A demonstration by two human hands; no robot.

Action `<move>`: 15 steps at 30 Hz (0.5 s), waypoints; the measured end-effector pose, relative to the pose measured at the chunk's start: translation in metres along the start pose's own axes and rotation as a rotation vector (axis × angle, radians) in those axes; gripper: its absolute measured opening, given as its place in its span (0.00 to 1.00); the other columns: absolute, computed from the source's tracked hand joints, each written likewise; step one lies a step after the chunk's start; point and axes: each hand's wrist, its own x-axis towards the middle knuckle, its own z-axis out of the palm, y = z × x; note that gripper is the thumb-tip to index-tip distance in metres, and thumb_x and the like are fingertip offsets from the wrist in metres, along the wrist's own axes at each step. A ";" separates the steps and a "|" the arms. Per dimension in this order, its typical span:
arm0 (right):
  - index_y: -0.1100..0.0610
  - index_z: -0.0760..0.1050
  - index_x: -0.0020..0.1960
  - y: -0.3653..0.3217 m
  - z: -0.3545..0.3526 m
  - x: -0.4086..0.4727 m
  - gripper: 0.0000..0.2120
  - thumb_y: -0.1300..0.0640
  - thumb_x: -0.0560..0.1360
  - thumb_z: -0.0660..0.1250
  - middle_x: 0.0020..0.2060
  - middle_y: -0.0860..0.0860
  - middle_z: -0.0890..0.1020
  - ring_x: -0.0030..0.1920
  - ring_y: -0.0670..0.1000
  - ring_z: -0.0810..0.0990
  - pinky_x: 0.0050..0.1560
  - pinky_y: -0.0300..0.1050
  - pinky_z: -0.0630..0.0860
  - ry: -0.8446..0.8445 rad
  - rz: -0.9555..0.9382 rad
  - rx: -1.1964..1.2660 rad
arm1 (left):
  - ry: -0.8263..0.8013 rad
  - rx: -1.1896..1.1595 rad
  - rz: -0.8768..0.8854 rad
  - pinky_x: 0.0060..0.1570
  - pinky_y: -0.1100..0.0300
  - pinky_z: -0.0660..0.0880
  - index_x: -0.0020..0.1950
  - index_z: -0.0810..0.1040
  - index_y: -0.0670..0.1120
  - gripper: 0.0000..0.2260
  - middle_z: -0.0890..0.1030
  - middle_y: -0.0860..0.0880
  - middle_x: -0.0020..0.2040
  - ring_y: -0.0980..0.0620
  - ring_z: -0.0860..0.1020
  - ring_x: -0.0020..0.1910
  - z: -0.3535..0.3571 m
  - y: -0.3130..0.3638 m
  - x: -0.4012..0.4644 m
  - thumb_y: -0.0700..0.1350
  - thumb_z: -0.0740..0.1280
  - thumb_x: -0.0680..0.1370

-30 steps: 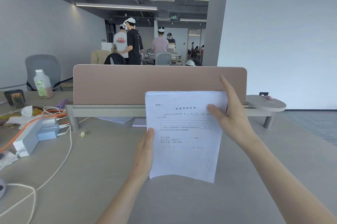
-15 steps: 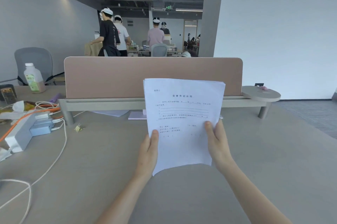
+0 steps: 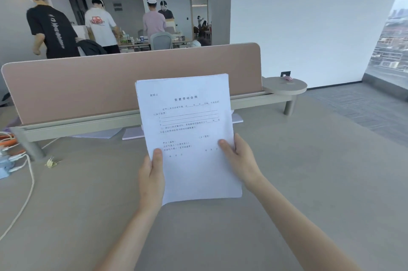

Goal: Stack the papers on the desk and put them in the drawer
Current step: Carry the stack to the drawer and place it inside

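A stack of white printed papers (image 3: 187, 120) is held upright above the grey desk (image 3: 309, 182), its sheets squared together. My left hand (image 3: 152, 180) grips the stack's lower left edge with the thumb on the front page. My right hand (image 3: 238, 158) grips the lower right edge the same way. No drawer is in view.
A pink divider panel (image 3: 88, 85) runs across the back of the desk. Loose sheets (image 3: 132, 132) lie under its rail. Cables and a power strip (image 3: 13, 156) sit at the left edge, with a small clip (image 3: 51, 162) nearby. A round shelf (image 3: 284, 86) is at right. People stand beyond.
My right hand slid from the stack's upper right edge down to its lower right edge. The view has turned to the right, so the bottle and most of the clutter at left are out of frame.
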 end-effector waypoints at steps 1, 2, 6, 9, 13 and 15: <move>0.62 0.71 0.47 -0.003 -0.007 0.001 0.16 0.48 0.81 0.65 0.43 0.56 0.81 0.42 0.58 0.81 0.43 0.53 0.78 -0.001 0.013 -0.024 | -0.033 0.005 -0.033 0.47 0.58 0.72 0.48 0.78 0.50 0.12 0.81 0.61 0.43 0.61 0.78 0.44 0.002 0.003 0.000 0.54 0.59 0.84; 0.62 0.73 0.49 -0.005 -0.014 0.002 0.18 0.46 0.79 0.65 0.46 0.59 0.84 0.45 0.61 0.84 0.46 0.58 0.82 -0.003 0.023 -0.035 | -0.066 0.003 -0.067 0.48 0.58 0.72 0.52 0.79 0.50 0.12 0.82 0.60 0.47 0.60 0.79 0.48 0.004 0.006 -0.001 0.54 0.59 0.84; 0.60 0.75 0.59 -0.010 -0.041 -0.005 0.22 0.42 0.78 0.62 0.56 0.58 0.85 0.55 0.60 0.85 0.55 0.66 0.81 -0.009 0.033 -0.009 | -0.154 -0.028 -0.111 0.52 0.60 0.70 0.61 0.78 0.52 0.12 0.81 0.62 0.54 0.66 0.77 0.52 0.021 0.020 -0.013 0.53 0.58 0.84; 0.63 0.71 0.58 -0.012 -0.062 -0.018 0.23 0.43 0.78 0.61 0.58 0.61 0.82 0.58 0.63 0.83 0.58 0.67 0.79 0.018 0.066 0.017 | -0.209 -0.065 -0.134 0.56 0.59 0.65 0.52 0.77 0.61 0.10 0.78 0.69 0.50 0.73 0.72 0.48 0.033 0.030 -0.028 0.52 0.57 0.85; 0.66 0.68 0.58 -0.011 -0.089 -0.049 0.27 0.41 0.77 0.62 0.61 0.65 0.78 0.60 0.66 0.80 0.60 0.69 0.77 0.047 0.096 0.038 | -0.264 -0.105 -0.156 0.57 0.58 0.63 0.45 0.74 0.62 0.12 0.76 0.69 0.47 0.73 0.70 0.47 0.044 0.036 -0.056 0.52 0.56 0.85; 0.66 0.67 0.59 -0.010 -0.103 -0.072 0.29 0.40 0.76 0.62 0.62 0.65 0.77 0.59 0.65 0.82 0.61 0.69 0.77 0.059 0.109 0.033 | -0.292 -0.097 -0.161 0.56 0.57 0.64 0.44 0.75 0.61 0.12 0.76 0.69 0.47 0.71 0.71 0.47 0.049 0.035 -0.074 0.52 0.56 0.85</move>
